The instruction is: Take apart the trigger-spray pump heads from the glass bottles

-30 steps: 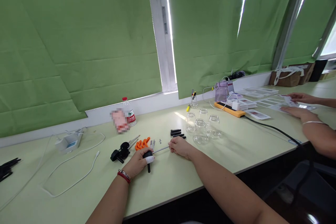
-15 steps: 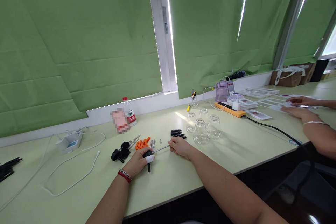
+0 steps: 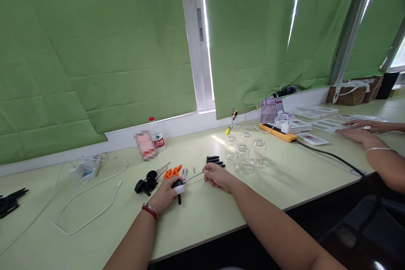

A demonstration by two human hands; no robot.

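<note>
My left hand, with a white wrap on one digit, is closed around a black round part with a stubby handle and a thin metal rod. The rod points right, and my right hand pinches its far end. Whether a small piece sits in that pinch is hidden. Beside my left hand lie similar black parts with metal rods, orange plastic pieces and short metal pins. Tiny bits rest on the table between my hands. Black ridged pieces lie just beyond my right hand.
Several clear glass jars stand right of my hands. A red-capped bottle is at the back. A white cable loops at left. An orange power strip and a co-worker's hands are at right.
My hands keep the same hold on the black part and its rod, with only a slight shift. At right, the co-worker's hands have moved a little over the papers.
</note>
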